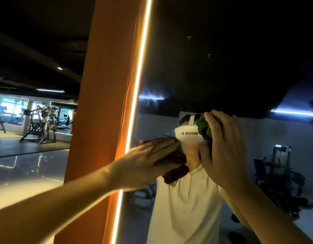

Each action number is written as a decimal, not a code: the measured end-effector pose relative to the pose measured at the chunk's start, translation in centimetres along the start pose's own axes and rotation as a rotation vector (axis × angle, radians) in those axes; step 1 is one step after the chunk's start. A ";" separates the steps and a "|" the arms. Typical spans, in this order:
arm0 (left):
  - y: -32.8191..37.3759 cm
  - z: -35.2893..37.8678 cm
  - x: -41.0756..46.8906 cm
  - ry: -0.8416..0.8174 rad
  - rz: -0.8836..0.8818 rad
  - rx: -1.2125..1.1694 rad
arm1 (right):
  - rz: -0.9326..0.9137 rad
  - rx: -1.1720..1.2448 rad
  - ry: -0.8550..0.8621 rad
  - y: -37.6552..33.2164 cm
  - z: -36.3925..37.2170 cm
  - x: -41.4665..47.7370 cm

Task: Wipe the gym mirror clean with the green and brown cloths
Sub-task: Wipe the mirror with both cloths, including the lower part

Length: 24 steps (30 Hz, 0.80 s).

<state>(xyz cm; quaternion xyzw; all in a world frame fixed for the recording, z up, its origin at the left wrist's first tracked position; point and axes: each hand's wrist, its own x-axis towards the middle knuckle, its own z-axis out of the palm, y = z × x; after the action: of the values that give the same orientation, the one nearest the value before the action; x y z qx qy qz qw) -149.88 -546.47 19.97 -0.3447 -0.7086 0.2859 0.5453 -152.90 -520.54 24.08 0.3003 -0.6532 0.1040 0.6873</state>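
The gym mirror (222,67) fills the right side of the view, edged on its left by a lit strip. My left hand (140,161) lies flat with straight fingers on the brown cloth (173,166), pressing it against the glass near the mirror's left edge. My right hand (224,147) presses the bunched green cloth (204,126) to the glass higher up and to the right; its fingers curve over the cloth, which shows only at the hand's left edge. The mirror reflects a person in a white shirt behind both hands.
An orange pillar (106,103) stands left of the mirror, with the bright light strip (134,106) between them. Weight machines (41,127) stand far back on the left on a glossy floor (29,166). More gym equipment appears reflected at the mirror's lower right.
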 end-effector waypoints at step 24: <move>-11.1 -2.4 6.5 0.190 -0.434 0.054 | 0.128 0.159 0.065 -1.0 0.1 -1.3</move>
<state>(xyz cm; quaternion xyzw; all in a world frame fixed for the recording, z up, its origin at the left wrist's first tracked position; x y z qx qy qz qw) -150.56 -547.80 32.95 -0.1952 -0.7038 0.1471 0.6670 -152.61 -521.05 22.51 0.3079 -0.6382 0.2089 0.6740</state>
